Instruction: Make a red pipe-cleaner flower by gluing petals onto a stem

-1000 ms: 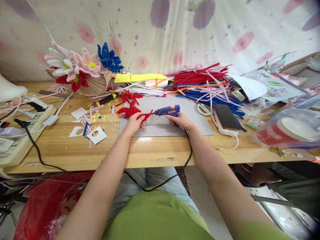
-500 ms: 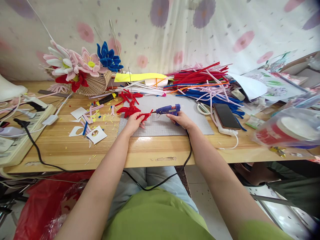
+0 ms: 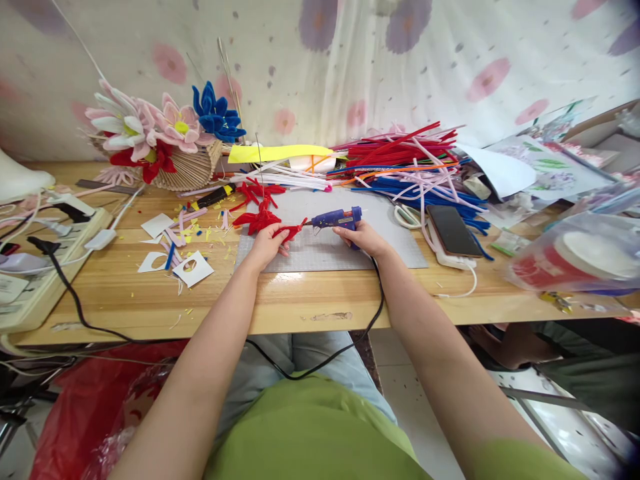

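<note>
Pinched in my left hand (image 3: 271, 245) is a red fuzzy petal piece (image 3: 291, 232), over the left part of a grey cutting mat (image 3: 340, 257). My right hand (image 3: 361, 239) is closed round a blue glue gun (image 3: 334, 219), whose nozzle points left at the tip of the red piece; whether they touch is too small to tell. More red fuzzy pieces (image 3: 260, 217) lie just behind my left hand. A black cord runs from the gun's handle over the table's front edge.
Paper squares (image 3: 194, 269) and scraps lie at left, beside a power strip (image 3: 55, 267). Fuzzy flowers (image 3: 180, 127) stand behind. Bundled stems (image 3: 400, 157), scissors (image 3: 407, 217), a phone (image 3: 453, 230) and a bagged cup (image 3: 575, 257) are at right. A person's arm (image 3: 515, 345) shows lower right.
</note>
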A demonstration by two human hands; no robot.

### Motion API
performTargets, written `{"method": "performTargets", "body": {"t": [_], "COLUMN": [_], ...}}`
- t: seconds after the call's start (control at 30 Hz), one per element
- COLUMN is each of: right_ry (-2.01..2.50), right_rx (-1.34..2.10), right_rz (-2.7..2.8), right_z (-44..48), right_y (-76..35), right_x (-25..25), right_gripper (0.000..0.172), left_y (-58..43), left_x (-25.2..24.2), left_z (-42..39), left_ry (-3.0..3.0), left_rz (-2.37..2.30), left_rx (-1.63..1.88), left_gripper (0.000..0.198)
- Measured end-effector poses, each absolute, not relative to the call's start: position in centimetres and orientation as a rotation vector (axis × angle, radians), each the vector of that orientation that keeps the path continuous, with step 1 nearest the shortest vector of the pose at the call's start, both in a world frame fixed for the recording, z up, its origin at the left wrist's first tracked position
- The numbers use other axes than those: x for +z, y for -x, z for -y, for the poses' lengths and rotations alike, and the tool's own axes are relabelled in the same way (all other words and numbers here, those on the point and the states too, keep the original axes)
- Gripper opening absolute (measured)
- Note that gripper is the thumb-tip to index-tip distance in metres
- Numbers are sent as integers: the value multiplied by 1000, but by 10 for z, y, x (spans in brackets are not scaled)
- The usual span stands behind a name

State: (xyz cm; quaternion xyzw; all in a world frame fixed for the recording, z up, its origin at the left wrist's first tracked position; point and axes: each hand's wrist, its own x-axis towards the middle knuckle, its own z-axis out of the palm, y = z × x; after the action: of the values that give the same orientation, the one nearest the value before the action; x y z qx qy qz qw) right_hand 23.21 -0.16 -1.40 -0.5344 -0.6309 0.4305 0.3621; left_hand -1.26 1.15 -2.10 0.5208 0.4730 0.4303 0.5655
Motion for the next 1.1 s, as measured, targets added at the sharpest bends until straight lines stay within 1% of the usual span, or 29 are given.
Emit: {"method": "performTargets", "body": {"t": [0.13,0.23,0.37,0.5,0.97,1.1], "right_ry": [1416,1453,1372,1345,1409,1432], "right_rx": [1120,1087,1133,1158,1151,1128], "right_rz": [1657,1638,1659,1652,1677,1660], "right_z": [1,1,3,5,4,3], "right_y": [-231,-232,-232,-228,-228,-230], "right_x": [-13,-13,-11,-9,-11,-12], "right_gripper": [54,54,56,58,51,53], "left_y": [13,14,14,14,15,16], "left_x": [-21,-21,-21,-20,-21,-22], "left_z": [-12,-13,-13,-12,-13,-14], "left_ry": [-1215,-1212,-1202,-1197,-1186,-1186], "left_rz": [-1098,-1095,-1108,-1107,-1095,-1086], "left_rx": [1010,1012,1012,1010,1025,1021], "left_gripper": [9,12,15,13,10,12]}}
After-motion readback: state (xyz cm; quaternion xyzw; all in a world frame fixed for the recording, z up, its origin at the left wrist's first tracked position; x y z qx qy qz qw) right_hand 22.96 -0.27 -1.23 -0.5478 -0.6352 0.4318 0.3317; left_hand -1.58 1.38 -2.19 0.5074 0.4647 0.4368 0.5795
